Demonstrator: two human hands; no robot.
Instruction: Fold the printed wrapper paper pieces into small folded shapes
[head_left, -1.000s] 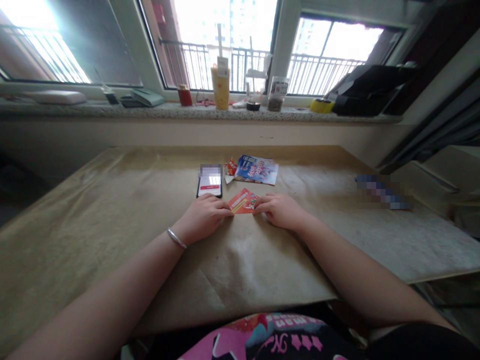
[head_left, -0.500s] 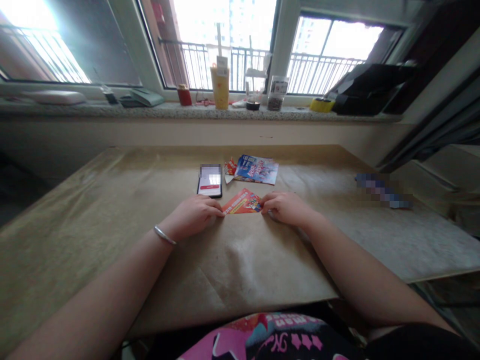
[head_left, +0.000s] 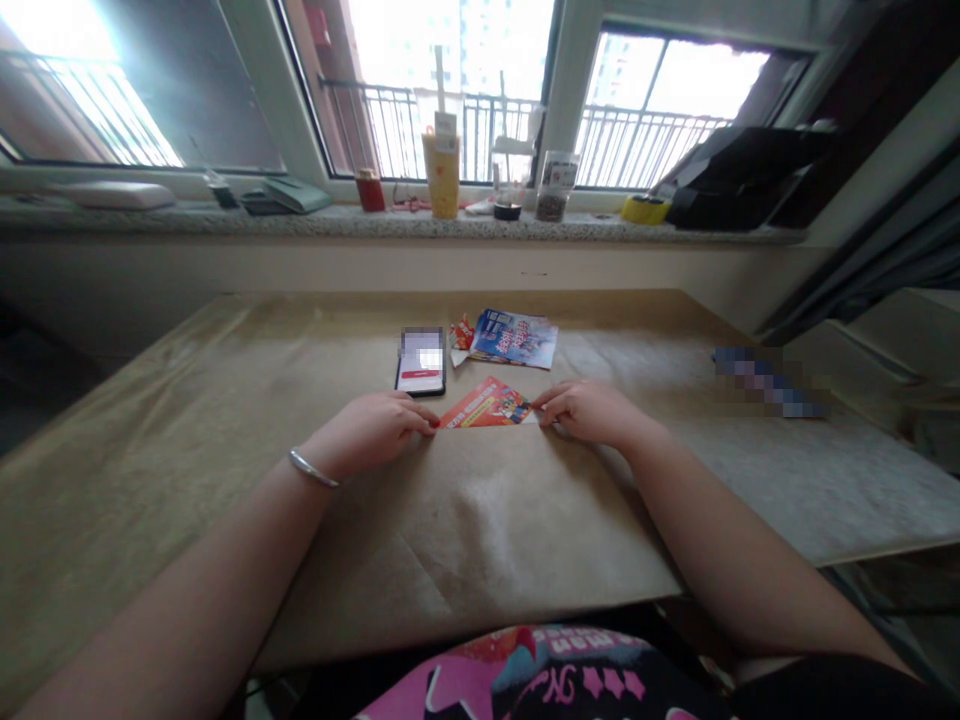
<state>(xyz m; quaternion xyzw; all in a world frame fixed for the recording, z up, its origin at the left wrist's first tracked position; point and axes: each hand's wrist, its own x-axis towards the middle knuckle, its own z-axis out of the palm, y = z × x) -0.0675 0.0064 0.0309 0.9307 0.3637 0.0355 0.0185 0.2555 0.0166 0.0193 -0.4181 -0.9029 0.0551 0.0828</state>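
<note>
A folded sheet of red printed paper (head_left: 487, 405) lies on the table before me, its outline a triangle with the long edge toward me. My left hand (head_left: 382, 428) has its fingers closed at the paper's left corner. At the right corner, the fingertips of my right hand (head_left: 574, 410) pinch the edge, where a bit of white shows. Just beyond my left hand lies a phone (head_left: 421, 362) with its screen lit. Behind the paper is a stack of blue printed leaflets (head_left: 517, 338), with a small folded red-and-white paper piece (head_left: 461, 335) at its left.
A tan cover lies over the table (head_left: 360, 560). A blurred blue object (head_left: 769, 382) lies at the right. On the windowsill (head_left: 315, 222) stand a tall yellow drink cup (head_left: 443, 175), a red jar (head_left: 370, 190), clear cups, yellow tape (head_left: 645, 209) and a black bag (head_left: 727, 185).
My hands have moved slightly apart, the left one leftward and the right one rightward. More of the red paper's long edge shows between them.
</note>
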